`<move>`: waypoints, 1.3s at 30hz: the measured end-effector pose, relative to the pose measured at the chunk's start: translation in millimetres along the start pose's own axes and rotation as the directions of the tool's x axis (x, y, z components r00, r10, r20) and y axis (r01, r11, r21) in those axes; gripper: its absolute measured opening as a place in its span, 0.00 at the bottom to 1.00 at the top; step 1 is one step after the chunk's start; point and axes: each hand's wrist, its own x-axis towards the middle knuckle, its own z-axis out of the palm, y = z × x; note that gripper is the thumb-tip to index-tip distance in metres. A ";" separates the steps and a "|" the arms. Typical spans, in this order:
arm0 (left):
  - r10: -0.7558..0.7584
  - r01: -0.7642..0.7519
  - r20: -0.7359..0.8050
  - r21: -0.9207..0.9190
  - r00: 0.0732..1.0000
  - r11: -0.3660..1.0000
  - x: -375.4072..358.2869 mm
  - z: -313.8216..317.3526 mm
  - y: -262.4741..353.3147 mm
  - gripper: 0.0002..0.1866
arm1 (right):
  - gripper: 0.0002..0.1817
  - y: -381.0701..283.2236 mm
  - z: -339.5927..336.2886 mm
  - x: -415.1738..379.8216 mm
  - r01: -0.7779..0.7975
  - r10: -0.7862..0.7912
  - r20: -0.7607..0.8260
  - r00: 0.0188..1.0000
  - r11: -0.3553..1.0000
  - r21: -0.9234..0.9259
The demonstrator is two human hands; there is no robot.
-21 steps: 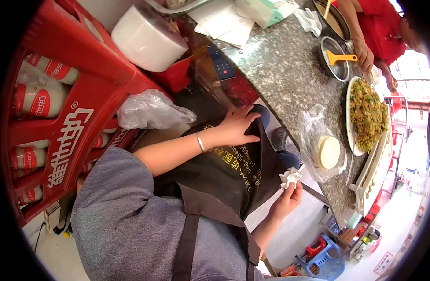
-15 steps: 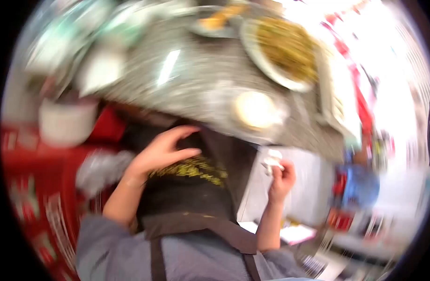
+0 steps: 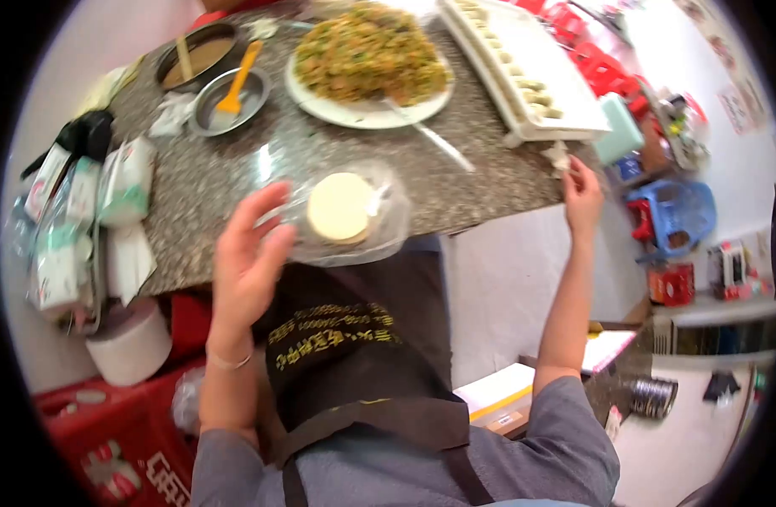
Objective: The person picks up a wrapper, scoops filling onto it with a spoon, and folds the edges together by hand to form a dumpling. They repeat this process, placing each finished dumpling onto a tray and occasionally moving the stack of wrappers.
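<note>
My left hand is raised near the table's front edge, fingers apart and holding nothing. Right beside it, a stack of round pale dough wrappers lies on a clear plastic bag. At the table's right corner, the fingers of my right hand pinch a crumpled white tissue. Just above that hand stands a white tray with rows of small filled dumplings. A white plate heaped with chopped vegetable filling sits behind the wrappers, with a metal-handled utensil resting in it.
On the back left are a metal bowl with an orange spatula and a dark pot of brownish contents. Tissue packs line the left edge. Below stand a white paper roll and a red crate.
My right hand has moved outward and up to the table's right corner with the tissue. My left hand has lifted toward the wrappers. The view has shifted and become sharper.
</note>
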 end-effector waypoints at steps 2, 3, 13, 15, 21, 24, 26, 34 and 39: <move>-0.046 0.037 0.060 0.142 0.997 0.989 8.1 12.8 -1.0 0.23 | 0.17 -2.0 7.6 2.0 0.007 -0.007 -0.015 1.000 1.000 0.003; -0.030 0.006 0.113 0.206 0.993 0.979 13.6 15.5 0.9 0.23 | 0.17 -8.7 8.1 2.9 -0.023 0.021 -0.035 0.999 0.998 -0.052; -0.071 0.082 -0.051 0.284 0.996 0.955 16.9 39.8 -10.1 0.23 | 0.12 -190.9 44.1 -31.2 0.226 -0.363 0.177 0.915 0.824 0.519; -0.013 0.040 -0.108 0.252 0.994 0.967 15.1 44.4 -15.2 0.23 | 0.12 -225.3 64.8 -36.8 0.218 -0.464 0.291 0.837 0.769 0.600; 0.078 -0.018 -0.130 0.413 0.988 0.911 10.2 47.7 -10.4 0.23 | 0.11 -248.8 111.3 -42.9 0.384 -0.604 0.290 0.743 0.738 0.554; 0.126 -0.064 -0.117 0.434 0.985 0.899 9.1 46.5 -10.9 0.22 | 0.09 -243.7 115.5 -52.7 0.337 -0.557 0.308 0.771 0.767 0.546; 0.209 -0.135 -0.105 0.475 0.972 0.870 9.2 45.2 -9.9 0.21 | 0.09 -245.9 116.7 -55.4 0.349 -0.556 0.292 0.778 0.769 0.535; 0.330 -0.255 -0.056 0.519 0.942 0.816 3.4 38.2 -8.7 0.16 | 0.07 -256.7 115.1 -49.7 0.413 -0.579 0.293 0.761 0.781 0.470; 0.252 -0.203 -0.053 0.447 0.966 0.871 8.6 33.8 -1.6 0.32 | 0.07 -257.5 114.6 -46.6 0.392 -0.542 0.396 0.741 0.829 0.400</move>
